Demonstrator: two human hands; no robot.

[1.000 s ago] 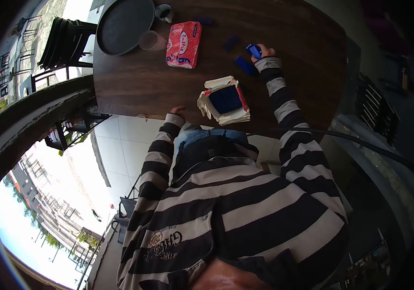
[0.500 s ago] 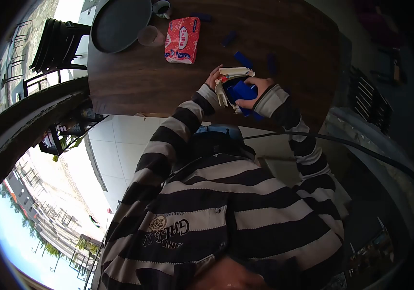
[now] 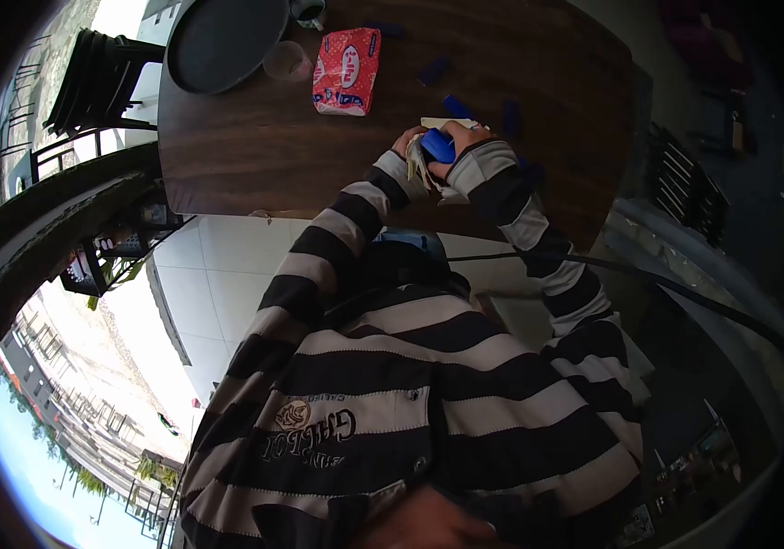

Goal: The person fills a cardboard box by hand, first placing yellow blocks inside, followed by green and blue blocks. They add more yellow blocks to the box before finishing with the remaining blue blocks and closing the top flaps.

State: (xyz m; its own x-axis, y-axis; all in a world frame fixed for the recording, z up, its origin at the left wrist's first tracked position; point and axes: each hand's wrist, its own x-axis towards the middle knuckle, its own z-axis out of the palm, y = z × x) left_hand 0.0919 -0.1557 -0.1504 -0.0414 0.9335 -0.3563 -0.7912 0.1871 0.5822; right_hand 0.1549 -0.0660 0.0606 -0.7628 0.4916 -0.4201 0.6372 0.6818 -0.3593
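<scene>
My right hand (image 3: 468, 137) is closed on a blue piece (image 3: 437, 145) at the opening of a crumpled pale wrapper (image 3: 422, 172). On the wrapper's left side, my left hand (image 3: 405, 142) grips its edge; its fingers are partly hidden. Just beyond my hands a blue block (image 3: 455, 107) lies on the dark wooden table (image 3: 254, 156), with another blue block (image 3: 510, 119) to its right. A red and white packet (image 3: 347, 71) rests farther back, left of the blocks.
A round dark tray (image 3: 227, 46) sits at the table's back left, beside a clear cup (image 3: 287, 62) and a mug (image 3: 308, 13). More blue blocks (image 3: 434, 70) lie at the back. A dark cable (image 3: 630, 268) crosses right of my body.
My right hand has moved up and left with the blue piece, closer to my left hand. The view has shifted slightly.
</scene>
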